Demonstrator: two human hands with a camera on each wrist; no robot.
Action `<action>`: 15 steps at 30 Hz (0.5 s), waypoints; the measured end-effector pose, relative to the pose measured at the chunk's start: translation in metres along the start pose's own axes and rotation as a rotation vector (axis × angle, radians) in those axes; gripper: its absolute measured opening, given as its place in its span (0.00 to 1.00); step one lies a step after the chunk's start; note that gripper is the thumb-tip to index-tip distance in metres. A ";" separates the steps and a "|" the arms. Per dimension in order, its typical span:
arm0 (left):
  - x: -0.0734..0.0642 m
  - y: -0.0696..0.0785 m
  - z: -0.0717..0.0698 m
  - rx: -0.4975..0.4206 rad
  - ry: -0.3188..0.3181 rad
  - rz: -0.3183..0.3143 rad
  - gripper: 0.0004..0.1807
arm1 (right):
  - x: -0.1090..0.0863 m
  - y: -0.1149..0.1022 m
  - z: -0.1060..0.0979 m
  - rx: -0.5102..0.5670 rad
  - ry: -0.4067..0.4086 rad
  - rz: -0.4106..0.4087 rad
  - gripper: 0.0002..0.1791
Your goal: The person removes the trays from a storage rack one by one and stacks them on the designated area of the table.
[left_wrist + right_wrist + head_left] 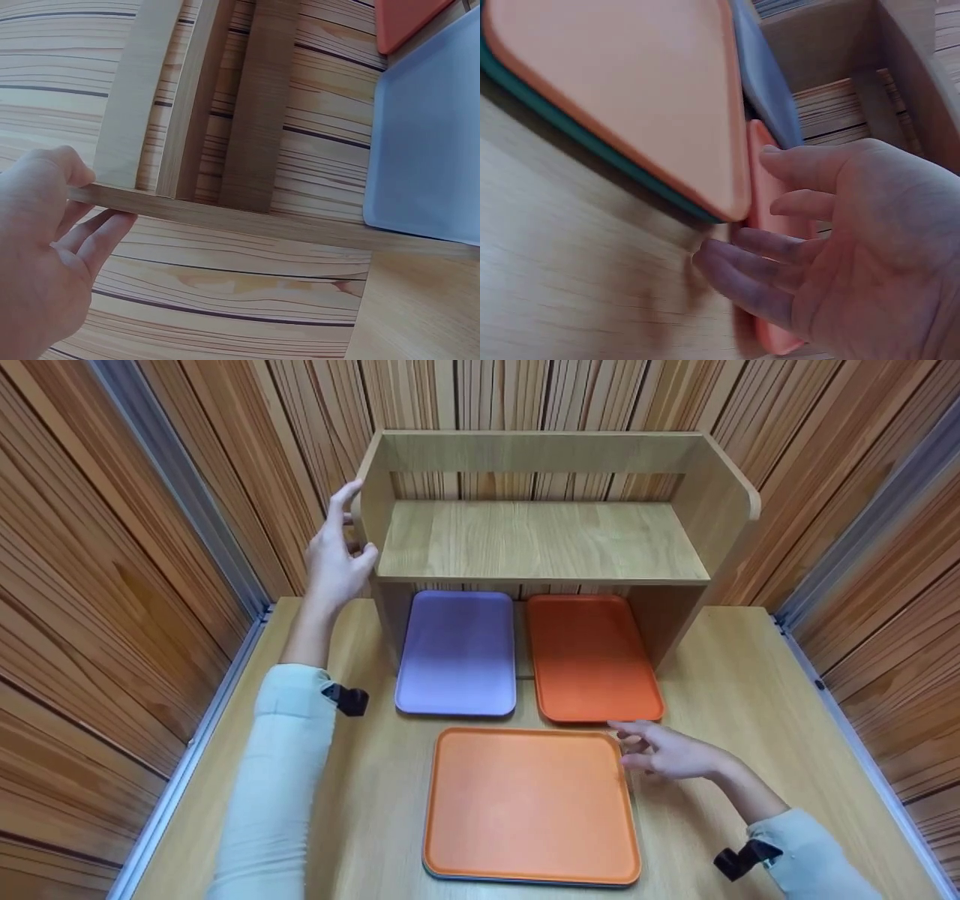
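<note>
Head view: left hand (335,559) grips shelf (536,540), right hand (675,754) loose out front; sloppy swipe might skew red tray (592,656) imo.

The bench (750,682) carries a shelf (540,540) near its back edge, then a purple tray (457,652), a red tray (596,660) and, frontmost, stacked trays (532,806).

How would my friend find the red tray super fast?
Find the wooden shelf. Underneath, on the right, the red tray sticks out. Its deep red differs from the purple tray beside it and the lighter orange tray in front.
</note>
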State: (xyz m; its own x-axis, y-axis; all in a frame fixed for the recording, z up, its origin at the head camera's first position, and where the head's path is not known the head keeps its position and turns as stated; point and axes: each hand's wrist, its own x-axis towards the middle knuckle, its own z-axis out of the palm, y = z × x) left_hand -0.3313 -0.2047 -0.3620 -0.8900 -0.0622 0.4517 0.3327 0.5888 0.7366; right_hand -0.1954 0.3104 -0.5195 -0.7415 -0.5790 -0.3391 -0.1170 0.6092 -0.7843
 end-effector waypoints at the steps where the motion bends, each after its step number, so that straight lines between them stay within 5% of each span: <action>1: 0.000 0.000 0.000 0.003 -0.001 -0.002 0.46 | -0.001 -0.002 -0.003 -0.024 0.006 -0.003 0.42; 15: -0.001 0.000 0.000 0.025 0.011 0.016 0.47 | -0.003 -0.004 -0.033 -0.124 0.288 -0.186 0.32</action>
State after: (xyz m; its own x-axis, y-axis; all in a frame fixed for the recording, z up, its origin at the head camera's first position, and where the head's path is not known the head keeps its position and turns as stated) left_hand -0.3305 -0.2045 -0.3626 -0.8810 -0.0613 0.4692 0.3392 0.6094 0.7167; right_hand -0.2142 0.3279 -0.4982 -0.8534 -0.5207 -0.0228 -0.3334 0.5790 -0.7440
